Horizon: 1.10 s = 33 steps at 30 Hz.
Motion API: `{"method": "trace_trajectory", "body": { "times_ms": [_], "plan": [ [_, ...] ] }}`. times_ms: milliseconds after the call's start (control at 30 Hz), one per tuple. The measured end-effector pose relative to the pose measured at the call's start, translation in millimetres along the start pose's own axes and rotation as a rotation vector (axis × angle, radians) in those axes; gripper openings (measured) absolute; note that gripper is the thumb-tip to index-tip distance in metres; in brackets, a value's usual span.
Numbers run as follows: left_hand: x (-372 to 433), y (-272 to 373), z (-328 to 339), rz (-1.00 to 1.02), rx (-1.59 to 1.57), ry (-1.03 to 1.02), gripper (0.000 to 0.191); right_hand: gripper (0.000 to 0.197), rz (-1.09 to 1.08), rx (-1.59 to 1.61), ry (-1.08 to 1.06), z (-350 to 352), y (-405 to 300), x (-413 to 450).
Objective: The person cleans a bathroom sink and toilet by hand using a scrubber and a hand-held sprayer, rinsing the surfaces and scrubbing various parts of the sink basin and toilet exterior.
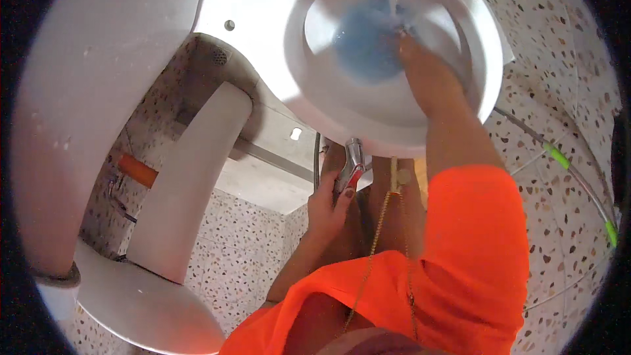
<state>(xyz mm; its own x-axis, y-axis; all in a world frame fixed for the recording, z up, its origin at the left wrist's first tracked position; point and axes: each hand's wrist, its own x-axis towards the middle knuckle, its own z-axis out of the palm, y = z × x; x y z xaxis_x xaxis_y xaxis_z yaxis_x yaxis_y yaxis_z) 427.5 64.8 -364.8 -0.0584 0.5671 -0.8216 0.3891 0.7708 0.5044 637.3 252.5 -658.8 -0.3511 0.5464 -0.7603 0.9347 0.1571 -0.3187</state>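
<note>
A white ceramic toilet bowl (315, 103) fills the top middle, with a blue patch (367, 44) inside it. My right hand (405, 49) reaches down into the bowl at the right side of the blue patch; its fingers are blurred, and I cannot tell whether they grip anything. Below the bowl's near rim, my left hand (328, 207) is closed around a chrome bidet sprayer (353, 160) with a red trigger, its head close to the rim. A gold chain (377, 231) hangs down in front of my orange garment (473, 227).
At the left stand a large white curved fixture (88, 74) and a pale column (197, 177), with an orange cylinder (138, 170) behind it. A drain grate (219, 55) lies near the bowl. Along the speckled tiles at the right runs a hose (586, 187) with green bands.
</note>
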Motion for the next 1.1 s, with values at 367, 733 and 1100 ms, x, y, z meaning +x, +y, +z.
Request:
{"method": "trace_trajectory", "body": {
  "times_ms": [367, 733, 1100],
  "plan": [
    [-8, 10, 1, -0.186, -0.129, -0.014, 0.032, 0.044, 0.012, 0.126, -0.090, 14, -40, -23],
    [0, -9, -7, -0.082, -0.149, 0.060, 0.040, 0.047, 0.181, 0.155, 0.066, 53, -89, 23],
    [-11, 29, -35, -0.017, -0.412, 0.157, 0.041, 0.029, 0.530, 1.661, 1.331, -25, -156, 43]
  ]
}}
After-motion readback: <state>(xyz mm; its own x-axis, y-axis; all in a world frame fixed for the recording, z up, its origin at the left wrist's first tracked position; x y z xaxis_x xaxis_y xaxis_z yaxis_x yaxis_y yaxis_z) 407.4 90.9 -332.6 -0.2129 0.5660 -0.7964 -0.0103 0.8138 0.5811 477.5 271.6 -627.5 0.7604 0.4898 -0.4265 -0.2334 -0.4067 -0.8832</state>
